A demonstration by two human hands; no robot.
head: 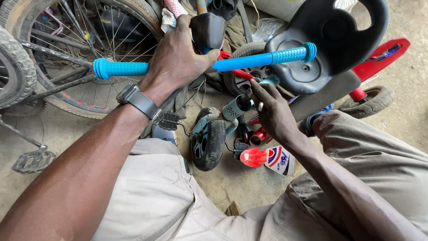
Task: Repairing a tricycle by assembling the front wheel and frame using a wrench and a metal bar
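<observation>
A small child's tricycle stands between my knees, with a blue handlebar (263, 59), a black front wheel (208, 142) and a black seat (332, 42). My left hand (178, 56) is clamped over the middle of the handlebar, next to a black pad (207, 30). A dark watch (139, 101) is on that wrist. My right hand (272, 111) pinches a small tool or bolt at the light blue steering tube (235, 108) just under the handlebar. The fingertips hide what exactly it grips.
A large bicycle wheel with spokes (80, 49) and another tyre (15, 67) lie at the upper left. A loose pedal (33, 160) rests on the dirt floor. The tricycle's red frame (379, 60) and rear wheel (372, 100) sit right; a red pedal (253, 157) lies below.
</observation>
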